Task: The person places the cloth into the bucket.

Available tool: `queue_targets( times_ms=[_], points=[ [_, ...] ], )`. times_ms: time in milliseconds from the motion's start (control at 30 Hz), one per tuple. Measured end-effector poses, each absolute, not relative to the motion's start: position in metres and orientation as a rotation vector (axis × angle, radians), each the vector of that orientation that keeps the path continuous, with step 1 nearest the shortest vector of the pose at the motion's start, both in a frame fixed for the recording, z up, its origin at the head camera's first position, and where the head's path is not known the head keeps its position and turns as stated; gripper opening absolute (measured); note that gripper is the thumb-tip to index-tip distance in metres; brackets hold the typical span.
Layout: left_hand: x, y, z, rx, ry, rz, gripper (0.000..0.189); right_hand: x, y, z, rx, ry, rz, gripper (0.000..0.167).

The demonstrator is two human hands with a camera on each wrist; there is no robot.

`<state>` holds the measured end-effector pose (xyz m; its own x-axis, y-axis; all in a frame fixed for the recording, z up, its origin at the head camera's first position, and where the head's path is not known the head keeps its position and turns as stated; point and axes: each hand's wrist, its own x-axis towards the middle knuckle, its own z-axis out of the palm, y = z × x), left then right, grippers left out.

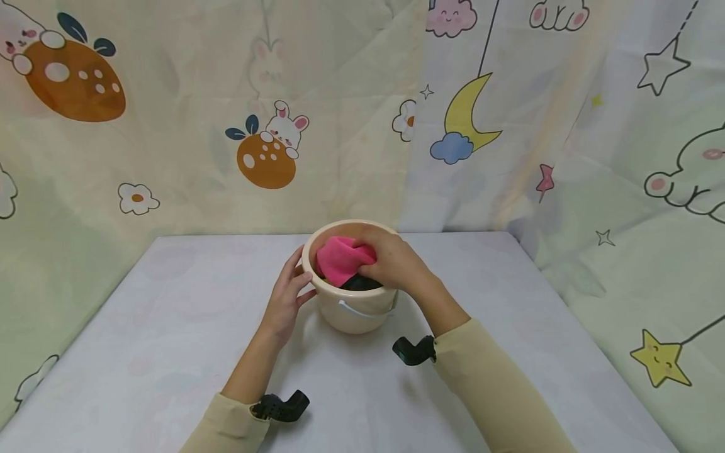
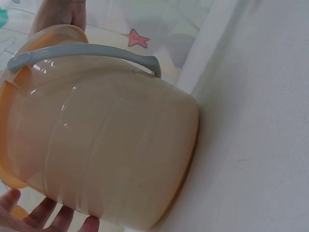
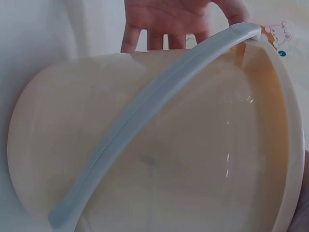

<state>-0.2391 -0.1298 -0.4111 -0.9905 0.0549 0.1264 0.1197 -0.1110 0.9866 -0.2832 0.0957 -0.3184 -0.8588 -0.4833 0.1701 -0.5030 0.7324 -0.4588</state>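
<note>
A cream bucket [image 1: 354,311] stands upright on the table, its pale blue-grey handle [image 3: 140,116] hanging down the near side. My left hand [image 1: 283,305] rests against the bucket's left side, fingers spread and touching the wall; the left wrist view shows its fingertips [image 2: 63,217] along that wall. Over the rim, my right hand [image 1: 391,258] reaches inside and pinches a bright pink cloth [image 1: 341,259] between thumb and fingers. Beneath the cloth lies a black item [image 1: 362,283], mostly covered. The right fingertips are partly hidden in the bucket.
A white-covered table [image 1: 198,327] spreads around the bucket. Behind it hangs a cartoon-print curtain [image 1: 351,126], which also runs along both sides. Black wrist devices [image 1: 283,407] are strapped to both arms over beige sleeves [image 1: 498,384].
</note>
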Motion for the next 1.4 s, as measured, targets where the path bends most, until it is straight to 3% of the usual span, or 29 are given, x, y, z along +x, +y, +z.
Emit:
queue_targets(
  times_ms=[233, 433, 667, 1400],
  points=[
    [-0.2396, -0.1303, -0.4117, -0.209, -2.060, -2.309, 0.063, -0.2856, 0.0933, -0.3199, 0.894, -2.868, 0.758, 0.056],
    [-0.2401, -0.1308, -0.4122, -0.214, -2.056, -2.308, 0.063, -0.2859, 0.0939, -0.3204, 0.899, -2.874, 0.723, 0.046],
    [-0.2396, -0.1299, -0.4118, -0.201, -2.044, -2.317, 0.063, -0.2843, 0.0944, -0.3205, 0.889, -2.855, 0.728, 0.050],
    [-0.2410, -0.1304, -0.4142, -0.229, -2.016, -2.330, 0.063, -0.2796, 0.0983, -0.3209, 0.822, -2.841, 0.757, 0.037]
  ],
)
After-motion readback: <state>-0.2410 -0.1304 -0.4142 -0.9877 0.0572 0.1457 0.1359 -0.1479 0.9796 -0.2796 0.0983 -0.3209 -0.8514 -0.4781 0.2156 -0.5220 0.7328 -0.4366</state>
